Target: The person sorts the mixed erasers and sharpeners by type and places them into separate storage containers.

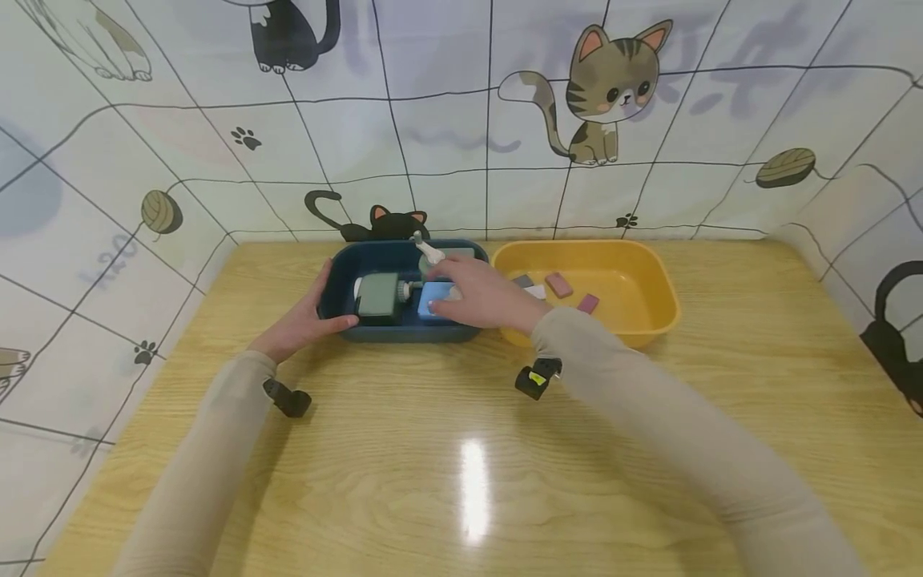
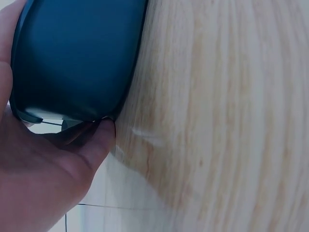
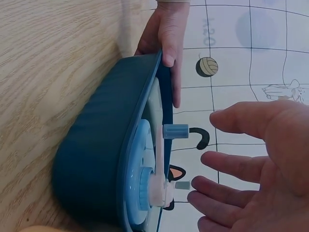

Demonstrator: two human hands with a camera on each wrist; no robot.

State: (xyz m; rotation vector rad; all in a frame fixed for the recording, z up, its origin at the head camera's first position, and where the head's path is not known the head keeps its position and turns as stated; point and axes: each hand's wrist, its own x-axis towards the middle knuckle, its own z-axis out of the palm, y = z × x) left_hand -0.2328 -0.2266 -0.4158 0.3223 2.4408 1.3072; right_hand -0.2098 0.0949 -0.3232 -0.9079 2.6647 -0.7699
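My left hand point(image 1: 310, 320) holds the left end of a dark blue basket point(image 1: 404, 335), thumb at the near rim and fingers round the end. In the left wrist view the thumb rests against the basket wall point(image 2: 82, 58). My right hand point(image 1: 483, 292) hovers over the basket's right half, fingers spread and apart from the contents in the right wrist view. Beneath it lies a blue crank pencil sharpener point(image 1: 433, 300), its white crank point(image 3: 159, 159) with a blue knob pointing up. Two green sharpeners lie there too, one at left point(image 1: 378, 296), one behind, partly hidden by the hand.
A yellow basket point(image 1: 652, 320) stands right beside the blue one, holding small pink, grey and white blocks like erasers point(image 1: 558, 284). Behind both rises a cat-print cloth wall point(image 1: 447, 144). The wooden table point(image 1: 404, 449) extends in front.
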